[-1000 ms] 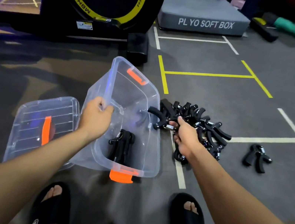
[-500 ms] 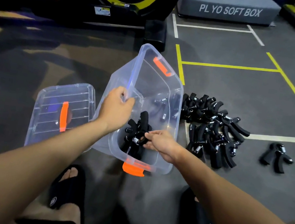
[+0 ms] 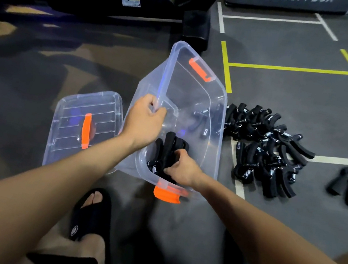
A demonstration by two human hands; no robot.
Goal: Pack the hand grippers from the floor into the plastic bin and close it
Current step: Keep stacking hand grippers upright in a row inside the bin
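Right hand (image 3: pixel 183 168) fingers curl around black grippers (image 3: pixel 166 151) inside the bin (image 3: pixel 209 96); left hand (image 3: pixel 145 120) fingers clamp the bin's rim. Lid (image 3: pixel 84 126) lies at the bin's nine o'clock, the gripper pile (image 3: pixel 266 149) at three o'clock on the floor (image 3: pixel 291 220).

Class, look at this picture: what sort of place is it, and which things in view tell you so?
Most likely a gym: a padded box printed "PL YO SOFT BOX", taped floor lines, and a pile of hand grippers beside the bin.
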